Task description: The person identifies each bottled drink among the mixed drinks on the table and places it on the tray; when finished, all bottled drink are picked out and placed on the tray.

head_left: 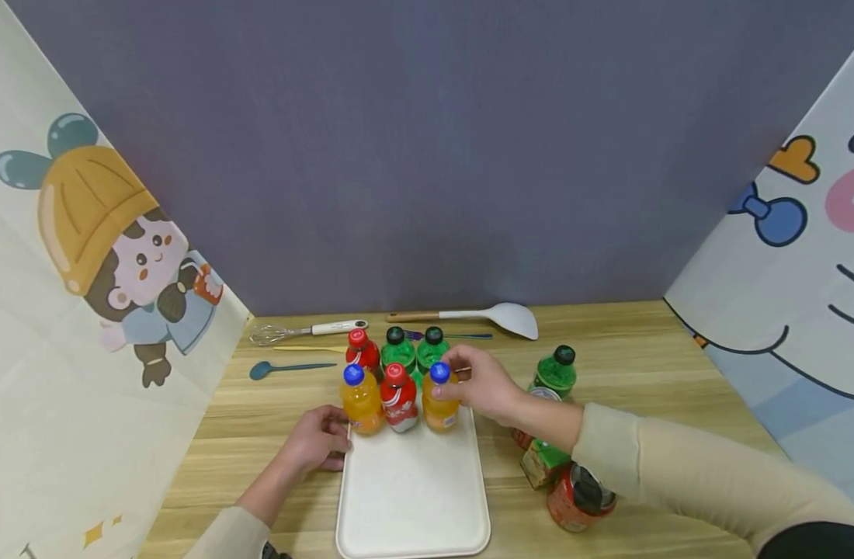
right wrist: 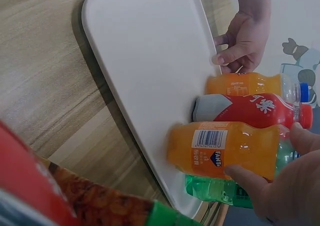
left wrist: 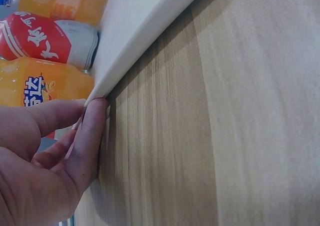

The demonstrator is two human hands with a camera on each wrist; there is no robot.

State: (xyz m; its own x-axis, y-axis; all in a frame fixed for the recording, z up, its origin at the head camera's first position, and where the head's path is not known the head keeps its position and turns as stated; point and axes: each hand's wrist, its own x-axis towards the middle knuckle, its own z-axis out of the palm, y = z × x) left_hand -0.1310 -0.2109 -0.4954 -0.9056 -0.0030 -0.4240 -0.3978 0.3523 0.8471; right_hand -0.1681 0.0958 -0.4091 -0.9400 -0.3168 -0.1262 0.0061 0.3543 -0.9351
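Note:
A white tray (head_left: pixel 413 497) bears two rows of bottles at its far end. In the front row, a red cola bottle (head_left: pixel 400 400) stands between two orange soda bottles. My right hand (head_left: pixel 486 382) grips the right orange soda bottle (right wrist: pixel 225 148), thumb and fingers on either side near its neck. The left orange soda bottle (head_left: pixel 362 402) is beside my left hand (head_left: pixel 315 441), which pinches the tray's left rim between thumb and fingers (left wrist: pixel 92 131). Behind them stand another red bottle (head_left: pixel 361 351) and two green bottles (head_left: pixel 397 351) with black caps, partly hidden.
Right of the tray, under my right forearm, are a green bottle (head_left: pixel 555 373), a red can (head_left: pixel 581 501) and a green box (head_left: pixel 542 464). A whisk (head_left: pixel 308 331), a blue spoon (head_left: pixel 287 367) and a white spatula (head_left: pixel 511 317) lie along the back of the wooden table (head_left: pixel 650 357).

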